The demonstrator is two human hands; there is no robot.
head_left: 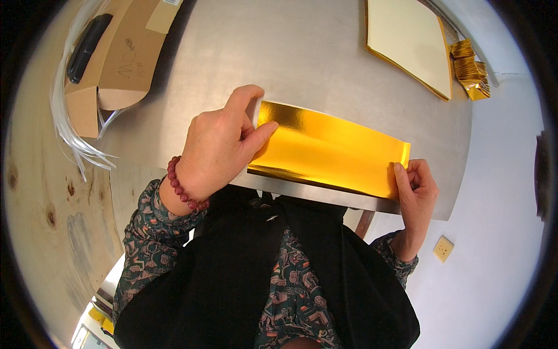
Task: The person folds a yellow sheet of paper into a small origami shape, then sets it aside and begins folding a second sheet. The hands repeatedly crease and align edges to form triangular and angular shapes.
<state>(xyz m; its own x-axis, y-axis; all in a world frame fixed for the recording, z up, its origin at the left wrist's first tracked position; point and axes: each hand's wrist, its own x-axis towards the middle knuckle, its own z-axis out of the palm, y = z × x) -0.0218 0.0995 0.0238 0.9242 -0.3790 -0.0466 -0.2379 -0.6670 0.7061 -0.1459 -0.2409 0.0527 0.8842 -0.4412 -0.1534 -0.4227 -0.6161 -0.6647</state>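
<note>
A long strip of shiny gold foil paper (331, 154) lies near the front edge of the metal table, slanting down to the right. Its right end curls or folds up slightly. My left hand (218, 136) holds the left end, the thumb flat on the gold face and the index finger bent around the upper corner. At the other end, my right hand (417, 186) pinches the edge, thumb on top and the other fingers curled behind. A beaded bracelet (183, 189) circles my left wrist.
The grey metal table (279, 52) spreads ahead. At far right are a stack of cream sheets with gold edges (410, 43) and a bundle of folded gold paper (471, 70). A cardboard box (125, 58) with a black object (89, 48) and clear plastic strips (72, 136) sits at left.
</note>
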